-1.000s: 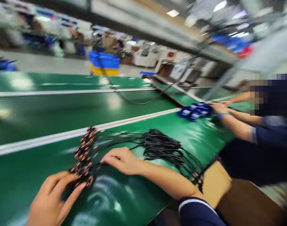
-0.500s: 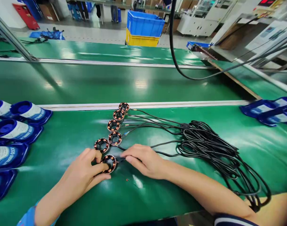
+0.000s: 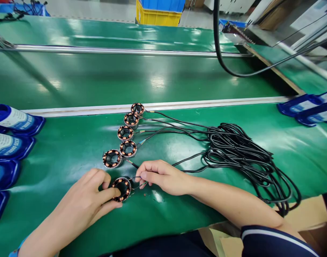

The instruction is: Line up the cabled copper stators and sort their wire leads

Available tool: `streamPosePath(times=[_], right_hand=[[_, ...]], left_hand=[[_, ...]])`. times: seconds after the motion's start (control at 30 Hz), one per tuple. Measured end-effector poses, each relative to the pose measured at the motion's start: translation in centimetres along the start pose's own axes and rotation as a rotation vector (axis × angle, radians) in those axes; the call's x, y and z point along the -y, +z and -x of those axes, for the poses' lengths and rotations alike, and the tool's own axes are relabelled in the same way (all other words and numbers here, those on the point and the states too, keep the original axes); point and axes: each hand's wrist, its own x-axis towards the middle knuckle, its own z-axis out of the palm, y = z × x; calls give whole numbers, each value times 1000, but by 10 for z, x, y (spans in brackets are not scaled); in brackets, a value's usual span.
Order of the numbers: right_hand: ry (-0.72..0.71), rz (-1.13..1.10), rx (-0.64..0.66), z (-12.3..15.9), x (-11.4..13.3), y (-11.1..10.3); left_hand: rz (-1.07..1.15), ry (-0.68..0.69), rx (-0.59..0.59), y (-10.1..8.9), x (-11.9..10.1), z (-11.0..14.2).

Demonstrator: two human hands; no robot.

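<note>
Pinching one of six stators [image 3: 127, 183], bore facing up, the left hand [image 3: 89, 194] curled partly; the right hand [image 3: 163, 177] pinched its rightward leads [image 3: 133, 177].

My nearest coil [image 3: 126, 186] — black ring, copper windings, thin wires [image 3: 137, 177] — is just apart from five others [image 3: 128, 148]; black cables [image 3: 239, 155] lie looped at right.

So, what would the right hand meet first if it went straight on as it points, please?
Past the wires it pinches, the right hand would likely meet the coil ring in the left hand, though depth is unclear.
</note>
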Motion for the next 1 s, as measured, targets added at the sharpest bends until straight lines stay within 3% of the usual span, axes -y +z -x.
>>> streamPosePath(times=[0.17,0.27,0.37,0.43,0.53,0.73,1.0], right_hand=[[5,117,84,4,5,-1],[-178,237,-109,5,11,-8],[-274,284,-271,2,7,-15],[-224,231,-233,-3,1,-16],[-143,83,-159,-14,-6,-11],[-37,-239,-110,-34,-3,5],[165,-429,-167,-23,7,8]], left_hand=[[-41,15,26,-7,-5,2],[57,29,35,-12,-3,5],[68,-73,-174,-11,7,3],[-47,-189,-288,-6,16,-1],[-179,-254,-265,5,28,-9],[-143,-217,-181,7,36,-7],[-115,-156,-94,-3,46,9]])
